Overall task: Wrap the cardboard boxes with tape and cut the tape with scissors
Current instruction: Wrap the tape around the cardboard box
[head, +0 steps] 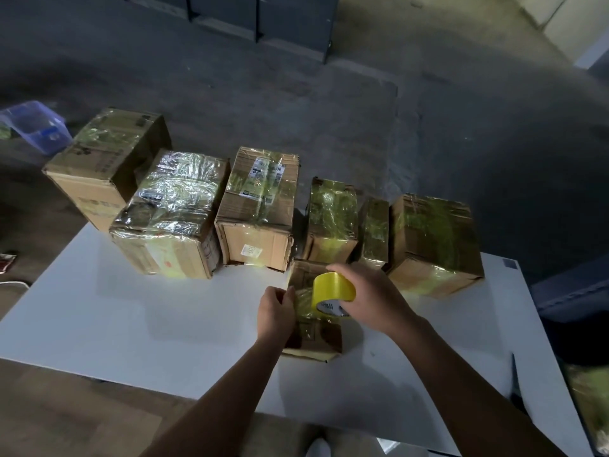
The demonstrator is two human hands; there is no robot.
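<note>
A small cardboard box stands on the white table in front of me, partly covered in yellowish clear tape. My right hand grips a yellow tape roll above the box's top. My left hand holds the box's left side, with its fingers on the stretch of tape running from the roll. No scissors are in view.
Several taped cardboard boxes stand in a row along the table's far edge, from a large one at the left to one at the right. A blue plastic bin lies on the floor far left.
</note>
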